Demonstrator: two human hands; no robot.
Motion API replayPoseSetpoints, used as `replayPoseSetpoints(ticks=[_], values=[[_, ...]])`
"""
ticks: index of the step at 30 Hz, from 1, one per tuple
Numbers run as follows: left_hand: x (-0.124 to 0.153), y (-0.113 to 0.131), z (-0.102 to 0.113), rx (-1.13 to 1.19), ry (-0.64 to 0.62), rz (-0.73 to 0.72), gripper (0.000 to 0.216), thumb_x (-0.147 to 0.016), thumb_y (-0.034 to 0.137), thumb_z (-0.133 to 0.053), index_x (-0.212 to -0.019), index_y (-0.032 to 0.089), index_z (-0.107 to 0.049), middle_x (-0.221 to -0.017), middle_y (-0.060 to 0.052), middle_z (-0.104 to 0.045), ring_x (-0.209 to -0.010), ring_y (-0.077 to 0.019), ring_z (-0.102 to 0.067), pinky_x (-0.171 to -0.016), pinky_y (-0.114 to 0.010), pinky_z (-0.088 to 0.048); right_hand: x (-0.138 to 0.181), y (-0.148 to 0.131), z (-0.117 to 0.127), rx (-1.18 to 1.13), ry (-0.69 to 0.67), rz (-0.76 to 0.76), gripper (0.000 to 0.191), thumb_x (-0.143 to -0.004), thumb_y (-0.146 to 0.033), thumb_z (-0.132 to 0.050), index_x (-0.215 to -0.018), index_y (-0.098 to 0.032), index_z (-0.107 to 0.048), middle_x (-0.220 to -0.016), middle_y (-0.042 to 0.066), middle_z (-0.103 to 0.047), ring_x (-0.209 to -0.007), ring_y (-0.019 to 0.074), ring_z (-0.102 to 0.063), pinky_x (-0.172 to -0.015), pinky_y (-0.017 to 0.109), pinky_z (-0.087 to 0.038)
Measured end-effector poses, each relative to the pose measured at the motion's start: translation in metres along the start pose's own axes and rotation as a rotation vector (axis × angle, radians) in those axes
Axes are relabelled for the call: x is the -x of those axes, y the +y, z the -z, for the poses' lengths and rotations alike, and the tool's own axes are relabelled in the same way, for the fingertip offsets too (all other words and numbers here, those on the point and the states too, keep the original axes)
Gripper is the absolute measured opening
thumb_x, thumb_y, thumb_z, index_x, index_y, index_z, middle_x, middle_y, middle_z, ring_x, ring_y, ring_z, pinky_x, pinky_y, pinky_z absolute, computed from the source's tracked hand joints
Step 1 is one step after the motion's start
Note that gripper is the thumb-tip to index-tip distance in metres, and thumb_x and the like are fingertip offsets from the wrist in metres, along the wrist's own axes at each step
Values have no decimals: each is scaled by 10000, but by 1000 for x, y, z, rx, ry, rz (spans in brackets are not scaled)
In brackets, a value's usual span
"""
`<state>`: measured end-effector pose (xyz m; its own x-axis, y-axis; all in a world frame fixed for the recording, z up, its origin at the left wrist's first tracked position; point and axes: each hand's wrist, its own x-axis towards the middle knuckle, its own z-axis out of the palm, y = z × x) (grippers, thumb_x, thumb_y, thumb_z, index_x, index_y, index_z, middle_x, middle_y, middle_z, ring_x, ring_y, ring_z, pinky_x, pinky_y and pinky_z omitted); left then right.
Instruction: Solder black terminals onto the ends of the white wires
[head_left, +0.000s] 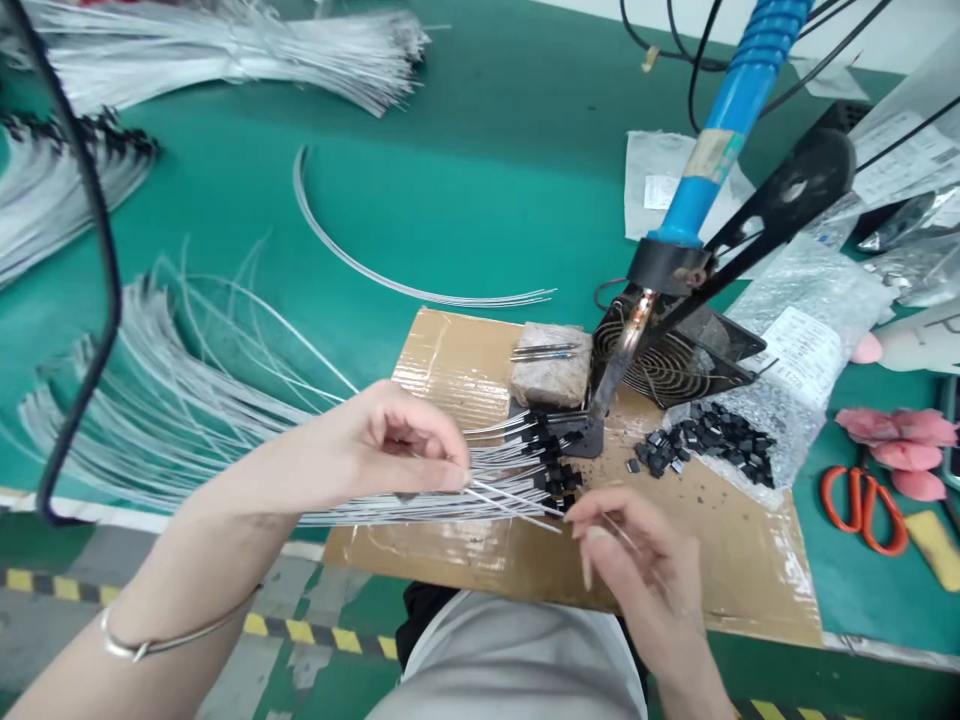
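Observation:
My left hand [390, 450] is closed in a pinch on a fan of thin white wires [495, 480] whose ends carry small black parts [555, 455], lying on a cardboard sheet [720, 560]. Just right of the wire tips, my right hand [637, 570] has its fingers curled and pinches a thin wire strand. A blue-handled soldering iron [720, 130] rests in a black stand, its tip pointing down at the wire ends.
A pile of loose black parts [705, 445] lies on a plastic bag. A grey block [551, 365] and a small fan [667, 360] sit behind the work. Bundles of white wires [150, 400] cover the green table. Orange scissors [862, 505] lie at the right.

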<state>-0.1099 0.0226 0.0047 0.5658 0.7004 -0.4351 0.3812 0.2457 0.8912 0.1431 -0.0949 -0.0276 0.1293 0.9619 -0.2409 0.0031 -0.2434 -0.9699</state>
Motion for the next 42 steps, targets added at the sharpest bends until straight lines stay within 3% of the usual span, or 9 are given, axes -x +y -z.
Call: replayPoseSetpoints(ticks=[6, 11, 17, 23, 27, 31, 37, 40, 42], values=[[-11, 3, -20, 64, 27, -32, 141, -781, 205, -738, -656, 242, -793, -527, 23, -608, -489, -112, -396, -442, -240, -284, -6, -4, -14, -73, -3, -116, 228, -857, -335, -798, -690, -213, -703, -661, -35, -637, -455, 64, -445, -399, 199, -286], [-9, 1, -21, 55, 29, -57, 166, -808, 200, -708, -659, 230, -773, -547, 9, -636, -489, -114, -422, -437, -239, -303, -6, -3, -11, -111, 37, -227, 258, -813, -365, -852, -665, -206, -713, -582, -54, -590, -432, 66, -476, -437, 209, -322], [1, 5, -28, -154, -1, -6, 235, -916, 303, -669, -709, 205, -720, -592, 6, -642, -538, -122, -498, -478, -223, -364, -9, 3, -8, 11, 16, -36, 279, -882, -316, -807, -660, -205, -679, -613, -49, -590, -510, 69, -437, -471, 219, -279], [8, 9, -72, -375, 130, -156, 212, -1025, 211, -539, -1151, 246, -706, -943, -6, -770, -772, -155, -680, -673, -237, -493, -10, 14, 0, 115, -83, 135, 283, -978, -273, -733, -713, -204, -665, -641, -53, -567, -589, 81, -473, -543, 215, -328], [0, 5, -90, -283, 80, -121, 210, -1045, 212, -473, -944, 220, -658, -700, 41, -599, -601, -128, -507, -549, -238, -367, -9, 21, 5, 120, -92, 144, 266, -995, -270, -735, -742, -210, -678, -637, -64, -563, -553, 65, -465, -517, 191, -337], [-12, 0, -93, -1, 101, -36, 184, -987, 278, -569, -823, 207, -612, -656, 55, -522, -574, -115, -425, -505, -226, -314, -8, 27, 1, -2, -101, 57, 298, -1024, -324, -711, -756, -198, -677, -607, -72, -557, -442, 28, -433, -433, 153, -322], [-23, 1, -93, 184, 218, -7, 186, -908, 298, -635, -761, 183, -630, -626, 48, -544, -548, -93, -433, -496, -200, -322, -15, 25, -2, -298, 100, -54, 312, -1006, -460, -727, -853, -207, -824, -651, -16, -694, -434, 68, -613, -410, 147, -507], [-24, 1, -92, 198, 257, -16, 169, -884, 282, -659, -750, 180, -653, -627, 37, -578, -546, -91, -460, -494, -192, -337, -17, 22, 2, -467, 68, -70, 517, -1036, -626, -585, -961, -208, -880, -795, 70, -792, -625, 164, -754, -517, 249, -654], [-25, 2, -92, 200, 267, -24, 162, -881, 277, -669, -752, 180, -672, -636, 27, -610, -553, -93, -487, -495, -189, -352, -16, 23, 2, -490, 29, -94, 527, -1060, -608, -552, -976, -211, -889, -794, 74, -802, -647, 163, -766, -544, 242, -669]])
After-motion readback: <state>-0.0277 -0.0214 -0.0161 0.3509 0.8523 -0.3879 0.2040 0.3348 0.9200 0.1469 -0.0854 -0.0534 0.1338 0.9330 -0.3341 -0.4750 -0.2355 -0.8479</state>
